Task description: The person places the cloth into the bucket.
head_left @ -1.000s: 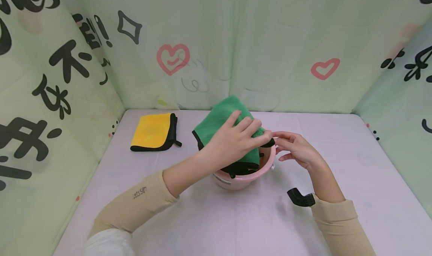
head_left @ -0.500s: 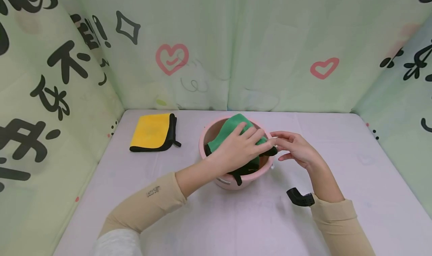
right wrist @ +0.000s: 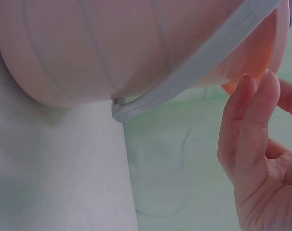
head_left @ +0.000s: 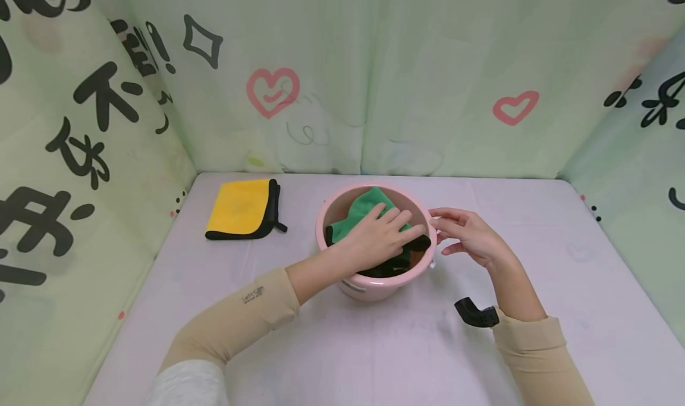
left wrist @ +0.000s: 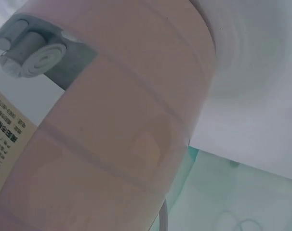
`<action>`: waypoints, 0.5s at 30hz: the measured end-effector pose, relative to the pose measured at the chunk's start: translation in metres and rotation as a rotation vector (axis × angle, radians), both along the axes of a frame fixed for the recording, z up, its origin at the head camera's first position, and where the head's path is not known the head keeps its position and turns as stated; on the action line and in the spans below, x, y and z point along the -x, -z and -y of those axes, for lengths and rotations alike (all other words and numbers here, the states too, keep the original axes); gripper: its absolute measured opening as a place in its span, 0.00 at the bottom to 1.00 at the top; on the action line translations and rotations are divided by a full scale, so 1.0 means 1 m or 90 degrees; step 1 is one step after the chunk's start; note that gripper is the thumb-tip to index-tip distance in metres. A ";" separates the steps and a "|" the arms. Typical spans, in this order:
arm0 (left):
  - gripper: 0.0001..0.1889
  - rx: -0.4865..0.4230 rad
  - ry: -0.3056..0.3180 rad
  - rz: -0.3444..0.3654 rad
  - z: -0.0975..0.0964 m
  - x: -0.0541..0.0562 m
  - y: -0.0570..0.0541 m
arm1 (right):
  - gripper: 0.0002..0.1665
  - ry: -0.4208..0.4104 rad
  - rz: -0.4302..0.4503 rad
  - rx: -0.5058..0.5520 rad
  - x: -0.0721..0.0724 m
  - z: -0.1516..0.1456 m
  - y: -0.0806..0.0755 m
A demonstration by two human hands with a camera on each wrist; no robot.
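Observation:
A green cloth with black edging [head_left: 357, 213] lies bunched inside a pink bucket [head_left: 326, 219] on the table. My left hand [head_left: 377, 239] reaches into the bucket and grips the cloth, its fingers spread over the green side; the fingertips' undersides are hidden. My right hand [head_left: 471, 235] is at the bucket's right rim, its bent fingers holding the edge. In the right wrist view that hand [right wrist: 261, 139] has its fingertips at the rim, beside the grey bucket handle [right wrist: 199, 70]. The left wrist view shows the bucket's ribbed side wall [left wrist: 122, 115] close up, without the hand.
A folded yellow cloth with black edging [head_left: 241, 210] lies at the table's back left. A pale green curtain [head_left: 444, 67] printed with hearts and lettering surrounds the back and sides. A black curved device [head_left: 476, 314] sits at my right wrist.
My left hand has lowered the green cloth from above the bucket down into it. The cloth has sunk below the rim. My right hand stays at the rim.

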State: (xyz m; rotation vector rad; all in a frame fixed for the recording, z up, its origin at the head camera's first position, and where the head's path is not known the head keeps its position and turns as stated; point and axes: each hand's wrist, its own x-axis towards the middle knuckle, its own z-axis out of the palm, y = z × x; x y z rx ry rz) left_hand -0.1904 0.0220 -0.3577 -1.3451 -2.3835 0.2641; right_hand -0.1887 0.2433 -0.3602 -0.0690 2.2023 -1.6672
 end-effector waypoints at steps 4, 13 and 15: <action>0.23 0.052 -0.021 0.051 -0.002 0.002 0.001 | 0.33 0.000 0.000 0.002 0.000 0.000 0.000; 0.27 0.158 -0.030 0.119 -0.008 0.005 0.006 | 0.33 0.004 0.002 0.000 0.000 0.000 0.001; 0.26 0.179 -0.030 0.132 -0.009 0.005 0.006 | 0.33 0.004 0.001 -0.001 0.000 0.000 0.001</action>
